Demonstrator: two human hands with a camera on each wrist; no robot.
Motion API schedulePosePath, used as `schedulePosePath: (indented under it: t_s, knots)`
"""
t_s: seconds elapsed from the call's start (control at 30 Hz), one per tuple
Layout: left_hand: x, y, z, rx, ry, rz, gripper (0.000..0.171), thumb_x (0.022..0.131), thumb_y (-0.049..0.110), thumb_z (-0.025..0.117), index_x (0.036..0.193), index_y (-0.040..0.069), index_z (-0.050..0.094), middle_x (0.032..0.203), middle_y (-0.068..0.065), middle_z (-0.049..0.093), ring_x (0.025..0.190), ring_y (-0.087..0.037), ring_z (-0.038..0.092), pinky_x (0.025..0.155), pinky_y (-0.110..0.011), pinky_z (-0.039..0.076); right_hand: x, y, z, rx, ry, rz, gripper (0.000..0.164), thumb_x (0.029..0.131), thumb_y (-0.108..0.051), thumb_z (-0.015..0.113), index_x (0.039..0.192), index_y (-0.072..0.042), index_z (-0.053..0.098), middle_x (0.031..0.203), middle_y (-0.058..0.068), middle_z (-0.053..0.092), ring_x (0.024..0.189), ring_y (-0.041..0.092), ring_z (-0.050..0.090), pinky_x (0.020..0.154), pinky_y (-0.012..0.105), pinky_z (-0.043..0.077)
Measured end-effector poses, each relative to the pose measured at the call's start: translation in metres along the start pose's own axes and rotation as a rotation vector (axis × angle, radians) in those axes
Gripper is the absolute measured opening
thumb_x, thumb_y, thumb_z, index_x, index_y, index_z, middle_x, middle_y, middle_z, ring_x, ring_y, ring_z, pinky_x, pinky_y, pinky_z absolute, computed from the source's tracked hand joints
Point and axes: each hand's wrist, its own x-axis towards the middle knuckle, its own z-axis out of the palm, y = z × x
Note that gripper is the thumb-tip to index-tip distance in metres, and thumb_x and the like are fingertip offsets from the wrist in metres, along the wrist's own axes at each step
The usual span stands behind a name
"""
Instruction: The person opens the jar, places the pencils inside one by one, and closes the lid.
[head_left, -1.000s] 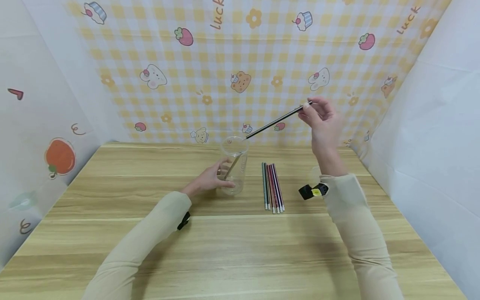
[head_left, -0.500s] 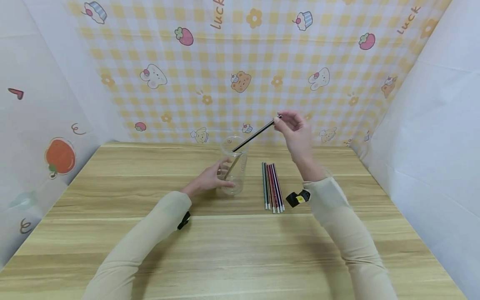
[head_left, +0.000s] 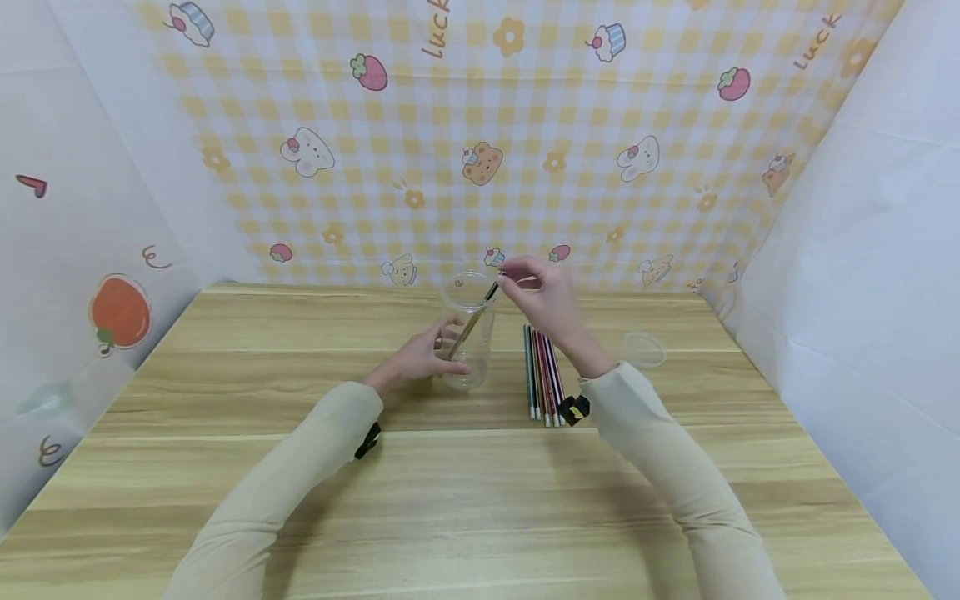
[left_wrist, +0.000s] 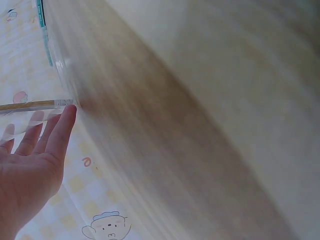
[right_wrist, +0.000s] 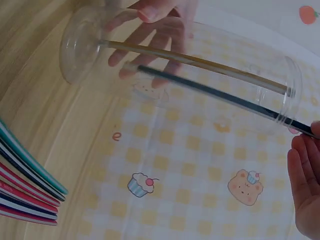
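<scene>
A tall clear plastic cup (head_left: 482,337) stands upright on the table. My left hand (head_left: 416,357) grips it low down, thumb on the near side and fingers behind. Inside leans a gold-brown pencil (right_wrist: 195,61), its lower end by the cup's base; its end also shows beside my left fingers (left_wrist: 62,130) in the left wrist view. My right hand (head_left: 551,300), at the rim's right side, pinches the top of a black pencil (right_wrist: 210,92). Most of that pencil is inside the cup, slanted, with its lower tip above the bottom.
Several striped pencils (head_left: 542,375) lie side by side right of the cup, under the right forearm. A clear round lid (head_left: 644,349) lies further right on the wooden table (head_left: 465,517). A yellow checked cloth (head_left: 450,100) hangs behind.
My right hand has moved left and down, bringing the black pencil from beside the rim to deep inside the cup. The left hand and cup have stayed in place.
</scene>
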Motion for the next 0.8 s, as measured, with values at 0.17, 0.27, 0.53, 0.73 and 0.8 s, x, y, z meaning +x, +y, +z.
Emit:
schedulePosePath:
  t_s: [0.17, 0.27, 0.53, 0.73, 0.8]
  knots:
    - [0.001, -0.001, 0.0, 0.004, -0.005, 0.003, 0.085, 0.067, 0.027, 0.077, 0.134, 0.016, 0.026, 0.125, -0.016, 0.042, 0.11, -0.031, 0.044, 0.093, -0.048, 0.033, -0.001, 0.004, 0.007, -0.021, -0.045, -0.043, 0.013, 0.079, 0.007, 0.059, 0.092, 0.011, 0.062, 0.084, 0.021, 0.062, 0.075, 0.027, 0.059, 0.066, 0.036, 0.052]
    - [0.001, -0.001, 0.0, 0.006, -0.008, 0.012, 0.083, 0.067, 0.027, 0.077, 0.132, 0.018, 0.027, 0.124, -0.017, 0.043, 0.109, -0.032, 0.045, 0.092, -0.049, 0.033, -0.003, 0.012, 0.01, 0.006, -0.035, -0.031, 0.014, 0.079, 0.008, 0.059, 0.092, 0.011, 0.062, 0.085, 0.021, 0.062, 0.075, 0.027, 0.059, 0.066, 0.036, 0.052]
    - [0.0, 0.001, 0.0, 0.008, 0.001, 0.01, 0.086, 0.067, 0.027, 0.077, 0.135, 0.014, 0.026, 0.125, -0.017, 0.042, 0.108, -0.032, 0.045, 0.09, -0.047, 0.037, -0.001, 0.042, 0.015, 0.009, -0.012, -0.003, 0.014, 0.079, -0.002, 0.063, 0.092, 0.001, 0.066, 0.087, 0.009, 0.064, 0.074, 0.016, 0.058, 0.063, 0.026, 0.051]
    - [0.0, 0.001, 0.0, 0.006, 0.003, -0.001, 0.087, 0.066, 0.028, 0.077, 0.135, 0.016, 0.026, 0.124, -0.015, 0.043, 0.108, -0.032, 0.046, 0.09, -0.047, 0.036, -0.001, 0.041, 0.014, -0.082, -0.081, -0.012, 0.014, 0.082, -0.007, 0.059, 0.093, -0.004, 0.068, 0.09, 0.004, 0.063, 0.073, 0.012, 0.054, 0.063, 0.022, 0.051]
    - [0.0, 0.002, 0.0, 0.011, 0.002, 0.0, 0.086, 0.066, 0.028, 0.077, 0.134, 0.017, 0.026, 0.124, -0.016, 0.043, 0.108, -0.032, 0.046, 0.091, -0.048, 0.035, -0.001, 0.041, 0.014, -0.071, -0.096, -0.006, 0.015, 0.083, -0.007, 0.058, 0.094, -0.005, 0.068, 0.091, 0.004, 0.062, 0.074, 0.012, 0.054, 0.064, 0.023, 0.051]
